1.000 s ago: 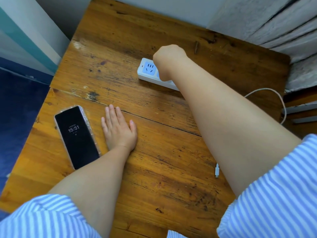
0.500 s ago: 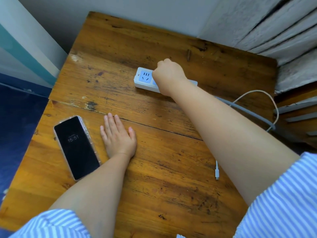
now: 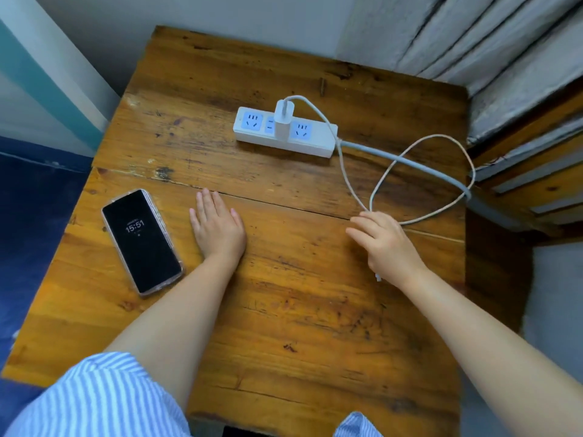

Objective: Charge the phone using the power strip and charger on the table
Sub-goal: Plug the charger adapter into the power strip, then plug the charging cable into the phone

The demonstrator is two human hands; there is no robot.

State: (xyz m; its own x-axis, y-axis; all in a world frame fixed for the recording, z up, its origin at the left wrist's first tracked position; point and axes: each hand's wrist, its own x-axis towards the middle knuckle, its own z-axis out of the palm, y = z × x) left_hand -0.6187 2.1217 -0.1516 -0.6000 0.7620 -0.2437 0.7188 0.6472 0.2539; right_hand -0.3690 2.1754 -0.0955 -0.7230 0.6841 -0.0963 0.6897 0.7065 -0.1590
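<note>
Already plugged: charger (image 3: 283, 120) sits upright in the middle socket of the power strip (image 3: 285, 132) at the table's far side. Cable (image 3: 422, 181) loops to the right, its free end by the right wrist, not yet in the phone. Right hand (image 3: 386, 244) over the cable, fingers (image 3: 359, 231) loosely spread, holding nothing as far as I can tell. Left hand (image 3: 217, 227) flat, fingers together, beside the phone (image 3: 142, 241), which lies face up, screen lit, on the left. Left to do: grab the connector, plug it into the phone. Worn wooden table (image 3: 284, 326), scratched; grey wall behind, curtain (image 3: 492, 39) right, blue floor (image 3: 34, 209) left.
</note>
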